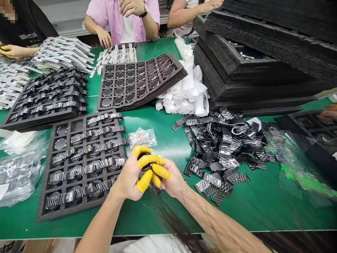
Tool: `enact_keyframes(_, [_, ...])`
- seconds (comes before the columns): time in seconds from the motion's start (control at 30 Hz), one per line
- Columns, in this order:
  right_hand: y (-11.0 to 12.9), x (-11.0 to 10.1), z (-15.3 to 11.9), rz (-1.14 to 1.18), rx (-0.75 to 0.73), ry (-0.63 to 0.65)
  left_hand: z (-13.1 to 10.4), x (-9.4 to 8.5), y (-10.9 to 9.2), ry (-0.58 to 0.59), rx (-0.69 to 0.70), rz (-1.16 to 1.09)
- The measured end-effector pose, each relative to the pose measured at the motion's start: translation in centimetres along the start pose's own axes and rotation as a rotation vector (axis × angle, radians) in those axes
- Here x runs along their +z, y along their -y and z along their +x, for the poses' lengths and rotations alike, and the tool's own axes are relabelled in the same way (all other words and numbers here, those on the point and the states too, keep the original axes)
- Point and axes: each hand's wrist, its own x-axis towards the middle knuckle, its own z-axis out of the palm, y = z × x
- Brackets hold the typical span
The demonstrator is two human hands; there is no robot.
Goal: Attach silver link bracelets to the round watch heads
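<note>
Yellow finger cots cover several fingertips of both hands. My left hand (pixel 131 177) is closed around a dark round watch (pixel 144 156), largely hidden by the fingers. My right hand (pixel 171 178) meets it from the right, fingertips pinched at the watch's lower side. A piece of black metal watch band (pixel 156 189) shows below the fingers; where it joins the watch is hidden. Just beyond the hands lies a small clear bag of thin metal pins (pixel 140 137). To the left, a black foam tray (pixel 42 207) holds watches, most with black link bands across them.
Loose black link bands (pixel 218 140) are heaped at right. Behind are a tray of watch faces (pixel 131 82), crumpled white wrapping (pixel 188 93) and tall stacked foam trays (pixel 218 70). Plastic bags (pixel 21 179) lie far left. Co-workers sit across the green table (pixel 168 225).
</note>
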Motion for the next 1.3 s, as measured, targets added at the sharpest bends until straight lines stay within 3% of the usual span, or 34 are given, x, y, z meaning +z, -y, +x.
enact_keyframes(0.13, [0.2,0.1,0.1,0.005,-0.007,-0.023,0.0,0.0,0.2,-0.017,0.046,0.047])
enact_keyframes(0.27, [0.9,0.1,0.2,-0.004,-0.016,-0.018,-0.2,0.0,1.0,-0.189,0.013,0.21])
enact_keyframes(0.33, [1.3,-0.2,0.1,-0.106,0.009,0.049,-0.1,-0.3,1.3,-0.356,-0.031,0.203])
enact_keyframes(0.47, [1.7,-0.8,-0.2,-0.411,0.199,0.202,0.7,-1.4,1.0,-0.83,-0.166,-0.232])
enact_keyframes(0.53, [1.9,-0.9,-0.2,-0.504,0.3,0.235,1.0,-1.8,0.7,-0.95,-0.212,-0.365])
enact_keyframes(0.6, [2.4,-1.1,-0.1,-0.522,0.319,0.163,0.9,-1.7,0.8,-0.915,-0.19,-0.333])
enact_keyframes(0.7, [3.3,-1.6,0.3,-0.451,0.174,-0.073,0.1,-0.5,1.4,-0.616,-0.14,-0.225])
enact_keyframes(0.8, [4.0,-2.2,0.5,-0.346,0.048,-0.201,-0.5,1.5,1.6,-0.265,-0.31,-0.222])
enact_keyframes(0.87, [4.2,-2.6,0.5,-0.296,0.017,-0.217,-0.3,2.4,1.3,-0.152,-0.497,-0.328])
enact_keyframes(0.93, [4.1,-3.0,0.4,-0.288,-0.019,-0.22,0.2,2.6,0.8,-0.198,-0.65,-0.494])
enact_keyframes(1.03, [3.9,-4.1,0.6,-0.473,-0.08,-0.248,0.9,1.7,0.3,-0.413,-0.776,-0.707])
enact_keyframes(1.2, [3.6,-6.1,0.7,-1.278,-0.08,-0.131,1.2,0.0,0.4,-0.617,-0.753,-0.886])
enact_keyframes(1.3, [3.7,-6.4,0.8,-1.47,-0.048,-0.046,1.1,-0.1,0.3,-0.653,-0.742,-0.909])
